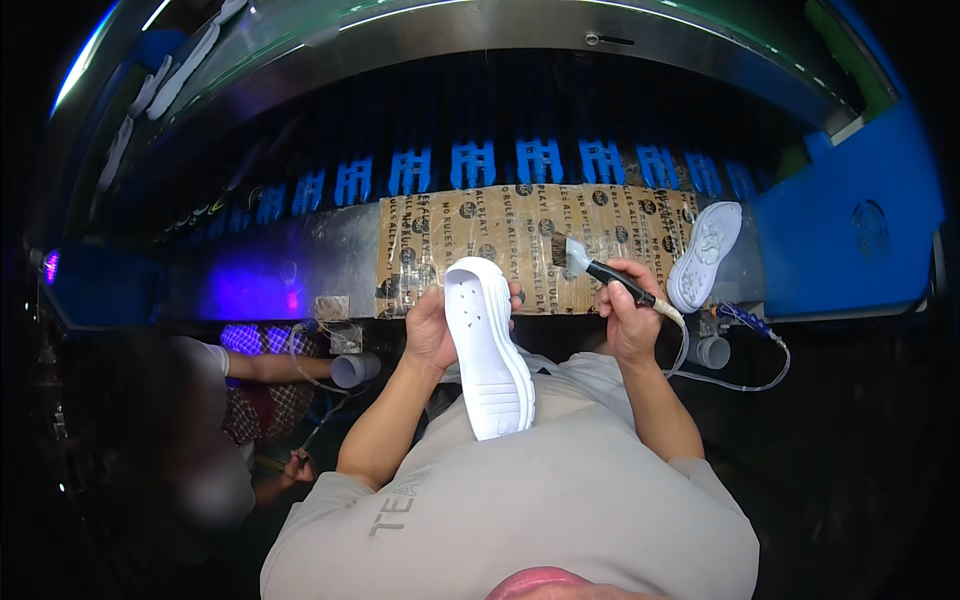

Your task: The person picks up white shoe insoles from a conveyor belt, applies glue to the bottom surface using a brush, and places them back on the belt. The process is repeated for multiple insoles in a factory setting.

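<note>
My left hand [432,325] grips a white shoe sole [487,350] from behind, holding it upright with its heel end resting against my chest. My right hand [630,315] holds a black-handled brush [600,268], its pale bristles pointing up and left, a short way to the right of the sole's top. A thin tube runs from the brush handle down to the right. A second white sole [705,255] lies on the cardboard-covered ledge [530,235] beyond my right hand.
A conveyor with blue carriers [475,165] runs across behind the ledge. A blue box [850,230] stands at the right. Another person in a checked shirt [255,385] works at my left, near a grey cup [355,370].
</note>
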A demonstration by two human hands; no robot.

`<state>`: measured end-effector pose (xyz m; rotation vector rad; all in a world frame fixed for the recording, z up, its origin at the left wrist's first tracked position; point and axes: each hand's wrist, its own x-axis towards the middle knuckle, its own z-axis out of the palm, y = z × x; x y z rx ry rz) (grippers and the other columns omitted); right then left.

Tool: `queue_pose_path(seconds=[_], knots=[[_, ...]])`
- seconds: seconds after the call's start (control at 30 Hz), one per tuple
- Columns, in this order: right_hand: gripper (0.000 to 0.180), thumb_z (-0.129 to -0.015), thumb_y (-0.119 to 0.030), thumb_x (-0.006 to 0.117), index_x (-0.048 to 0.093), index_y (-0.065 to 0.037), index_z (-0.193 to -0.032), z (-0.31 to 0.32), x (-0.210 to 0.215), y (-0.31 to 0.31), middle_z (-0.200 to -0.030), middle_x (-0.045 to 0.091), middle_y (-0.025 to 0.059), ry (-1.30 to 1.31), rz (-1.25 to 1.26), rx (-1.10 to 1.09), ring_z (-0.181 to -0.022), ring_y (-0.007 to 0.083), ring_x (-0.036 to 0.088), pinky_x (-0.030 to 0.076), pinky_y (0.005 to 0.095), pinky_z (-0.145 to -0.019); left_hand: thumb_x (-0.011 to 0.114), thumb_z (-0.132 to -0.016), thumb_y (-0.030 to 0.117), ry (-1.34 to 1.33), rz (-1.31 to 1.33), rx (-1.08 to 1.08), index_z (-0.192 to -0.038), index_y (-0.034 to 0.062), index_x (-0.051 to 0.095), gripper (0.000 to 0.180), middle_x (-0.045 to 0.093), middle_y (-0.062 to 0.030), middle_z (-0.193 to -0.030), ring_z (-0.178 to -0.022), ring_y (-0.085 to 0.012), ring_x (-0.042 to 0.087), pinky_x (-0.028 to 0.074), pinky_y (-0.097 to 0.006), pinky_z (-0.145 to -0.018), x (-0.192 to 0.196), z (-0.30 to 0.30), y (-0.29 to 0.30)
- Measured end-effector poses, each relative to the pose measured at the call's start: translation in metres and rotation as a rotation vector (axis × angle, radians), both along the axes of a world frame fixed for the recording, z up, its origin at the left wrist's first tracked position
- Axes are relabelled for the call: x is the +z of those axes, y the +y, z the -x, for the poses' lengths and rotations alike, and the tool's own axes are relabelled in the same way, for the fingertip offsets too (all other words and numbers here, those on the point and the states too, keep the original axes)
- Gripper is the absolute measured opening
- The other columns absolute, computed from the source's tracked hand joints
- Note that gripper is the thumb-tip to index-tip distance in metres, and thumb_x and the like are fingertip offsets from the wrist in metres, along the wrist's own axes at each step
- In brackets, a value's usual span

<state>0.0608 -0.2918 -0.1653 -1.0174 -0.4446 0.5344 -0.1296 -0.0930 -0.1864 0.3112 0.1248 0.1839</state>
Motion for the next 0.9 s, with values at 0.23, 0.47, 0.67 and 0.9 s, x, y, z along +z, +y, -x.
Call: queue_pose_path(seconds=[0.23, 0.47, 0.67, 0.9], knots=[[0.025, -0.097, -0.007, 0.067, 0.063, 0.0, -0.121, 0.013, 0.02, 0.008, -0.083, 0.062, 0.0036, 0.246, -0.081, 0.031, -0.066, 0.0088, 0.054, 0.048, 0.0233, -0.061, 0.025, -0.107, 0.062, 0.121, 0.063, -0.101, -0.15, 0.0044, 0.046, 0.075, 0.061, -0.0297, -0.133, -0.111, -0.038, 0.068, 0.058, -0.053, -0.093, 0.027, 0.003, -0.029], [0.025, -0.095, -0.003, 0.068, 0.066, 0.0, -0.12, 0.015, 0.027, 0.028, -0.089, 0.067, 0.0027, 0.025, 0.104, 0.05, -0.07, 0.0056, 0.058, 0.049, 0.0213, -0.063, 0.015, -0.109, 0.062, 0.129, -0.173, 0.143, -0.148, 0.008, 0.045, 0.073, 0.064, -0.0218, -0.127, -0.11, -0.0378, 0.069, 0.06, -0.052, -0.092, 0.001, -0.052, -0.001], [0.025, -0.095, -0.003, 0.07, 0.069, 0.003, -0.119, 0.009, 0.026, 0.043, -0.093, 0.071, 0.0045, -0.226, 0.262, 0.032, -0.072, 0.0048, 0.061, 0.051, 0.0206, -0.065, 0.011, -0.108, 0.063, 0.148, -0.148, 0.117, -0.148, 0.0081, 0.045, 0.076, 0.064, -0.0204, -0.13, -0.116, -0.0379, 0.067, 0.058, -0.052, -0.097, -0.007, -0.064, -0.009], [0.027, -0.09, -0.002, 0.073, 0.073, 0.001, -0.117, 0.001, 0.022, 0.054, -0.099, 0.076, 0.0109, -0.514, 0.326, -0.06, -0.083, 0.0144, 0.071, 0.056, 0.0271, -0.073, 0.013, -0.11, 0.06, 0.14, -0.223, 0.138, -0.15, 0.0067, 0.044, 0.074, 0.061, -0.0165, -0.138, -0.124, -0.0326, 0.063, 0.052, -0.047, -0.107, 0.0, -0.074, -0.012]])
